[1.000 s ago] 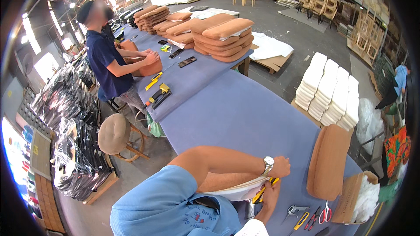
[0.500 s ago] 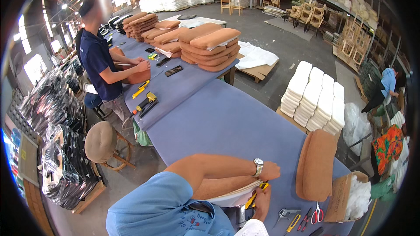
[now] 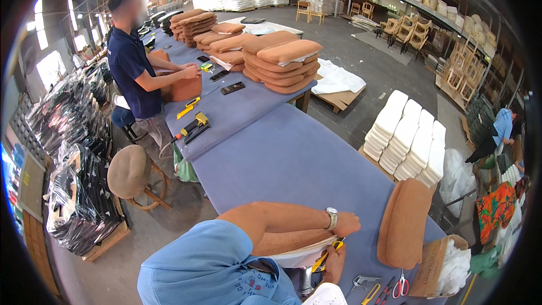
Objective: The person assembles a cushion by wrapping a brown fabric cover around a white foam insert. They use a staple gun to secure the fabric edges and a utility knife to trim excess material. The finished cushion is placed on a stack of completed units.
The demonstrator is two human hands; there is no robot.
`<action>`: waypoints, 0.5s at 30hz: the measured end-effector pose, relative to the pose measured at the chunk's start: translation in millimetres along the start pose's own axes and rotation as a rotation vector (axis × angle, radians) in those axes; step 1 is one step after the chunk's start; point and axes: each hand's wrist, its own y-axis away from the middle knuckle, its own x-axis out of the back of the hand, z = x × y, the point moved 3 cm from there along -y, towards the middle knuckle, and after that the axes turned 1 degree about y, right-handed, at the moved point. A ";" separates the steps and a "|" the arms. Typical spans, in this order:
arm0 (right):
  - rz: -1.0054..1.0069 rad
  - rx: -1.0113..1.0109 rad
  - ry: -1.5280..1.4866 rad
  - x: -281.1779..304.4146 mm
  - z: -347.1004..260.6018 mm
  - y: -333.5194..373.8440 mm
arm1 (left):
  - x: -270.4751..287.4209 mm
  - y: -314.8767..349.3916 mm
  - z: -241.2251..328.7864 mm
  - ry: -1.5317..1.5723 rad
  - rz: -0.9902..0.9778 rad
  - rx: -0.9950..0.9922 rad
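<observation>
A brown upholstered cushion (image 3: pixel 293 242) lies tilted at the near table edge, with its pale underside (image 3: pixel 299 258) toward me. My left hand (image 3: pixel 346 224), watch on its wrist, reaches across to the cushion's right end. Its fingers are closed on the brown edge, with their tips partly hidden. My right hand (image 3: pixel 334 264) is wrapped round a yellow-and-black tool (image 3: pixel 319 262) beside the pale underside. It looks like a staple gun; a silver metal part (image 3: pixel 306 280) shows at its lower end. My left arm and sleeve hide much of the cushion.
On the right stand two brown cushions (image 3: pixel 403 223) and a carton of white stuffing (image 3: pixel 435 271). Red-handled scissors (image 3: pixel 401 286), a yellow cutter (image 3: pixel 370 293) and a metal clamp-like tool (image 3: pixel 361 280) lie near it. Far left, a co-worker (image 3: pixel 132 68) handles another cushion. A stool (image 3: pixel 129 170) stands left.
The view has shifted slightly, so the table and room appear moved. Both my hands keep nearly the same places on the cushion and the tool.
</observation>
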 end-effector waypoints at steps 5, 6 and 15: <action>-0.032 -0.010 -0.068 6.0 7.6 2.7 | 9.9 6.4 6.6 0.101 -0.079 0.103; -0.045 -0.009 -0.067 7.0 8.0 3.6 | 7.7 9.8 6.2 0.119 -0.031 0.123; 0.154 0.040 0.202 146.8 126.6 -38.6 | -6.3 39.1 8.2 0.288 0.054 0.185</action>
